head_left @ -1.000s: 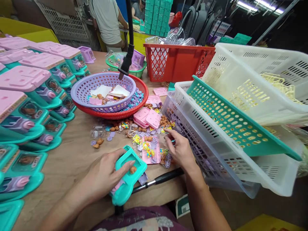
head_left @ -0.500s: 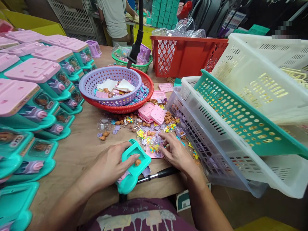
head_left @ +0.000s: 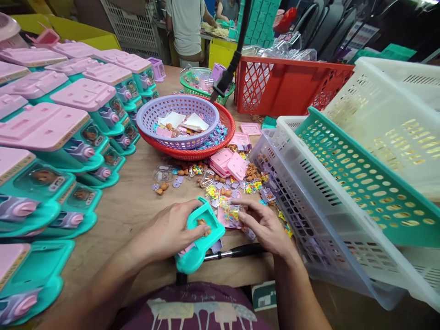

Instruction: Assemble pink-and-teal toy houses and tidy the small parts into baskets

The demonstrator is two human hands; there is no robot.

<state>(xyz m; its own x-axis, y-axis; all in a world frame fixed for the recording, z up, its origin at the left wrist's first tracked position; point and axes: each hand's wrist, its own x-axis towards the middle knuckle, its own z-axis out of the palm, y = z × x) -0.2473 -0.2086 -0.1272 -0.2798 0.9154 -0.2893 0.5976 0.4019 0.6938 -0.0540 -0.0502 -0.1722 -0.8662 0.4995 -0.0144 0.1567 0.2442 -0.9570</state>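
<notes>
my left hand (head_left: 172,224) is grasping a teal casing (head_left: 210,238) by its left side, fingers over the rim and thumb reaching in, with a little brown figure (head_left: 204,222) inside, right at the thumb tip. the casing sits between my two hands, apart from my right hand (head_left: 267,224). that one is half curled, thumb and fingertips at a clear plastic piece (head_left: 234,207) with yellow bits about it; i cannot tell whether they pinch it or only rest there. just left of those fingertips lies a pink tray (head_left: 223,223) on the desk (head_left: 130,206). a black-handled rod (head_left: 247,250) runs just below my hands, from the casing toward my right wrist. ahead of my hands are loose pink lids (head_left: 237,166) and a heap of brown pieces (head_left: 252,173), and beyond them a purple basket (head_left: 145,123) sits in a red basket (head_left: 192,155). left of my left hand stand rows of teal cases with pink tops (head_left: 44,123). right of my right hand, a white crate (head_left: 285,160) and a teal perforated basket (head_left: 364,183) lie aslant
</notes>
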